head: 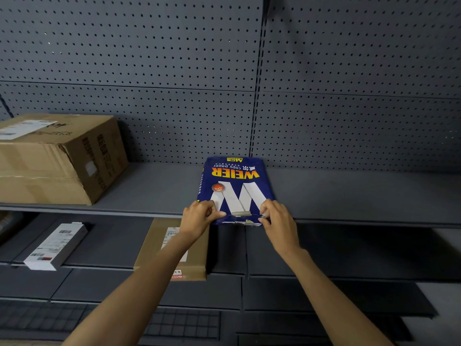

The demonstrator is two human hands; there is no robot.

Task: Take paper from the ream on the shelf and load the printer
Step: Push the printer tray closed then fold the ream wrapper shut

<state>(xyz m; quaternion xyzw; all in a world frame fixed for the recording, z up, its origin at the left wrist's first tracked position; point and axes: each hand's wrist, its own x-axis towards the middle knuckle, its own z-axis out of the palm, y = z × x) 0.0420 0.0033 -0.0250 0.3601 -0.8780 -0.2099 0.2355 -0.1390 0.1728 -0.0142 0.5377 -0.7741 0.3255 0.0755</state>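
Both hands' fingers curled, L hand [199, 213] & R hand [278, 218] pinching ream [237, 181] wrapper's near edge.

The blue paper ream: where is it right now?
In the head view the blue paper ream lies centre on the upper shelf, right of the big cardboard box, its near end gripped by left hand and right hand.

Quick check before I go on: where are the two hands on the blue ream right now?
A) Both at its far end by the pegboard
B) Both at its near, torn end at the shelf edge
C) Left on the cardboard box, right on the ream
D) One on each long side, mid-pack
B: the left hand and right hand both pinch the torn near end of the blue ream at the shelf edge.
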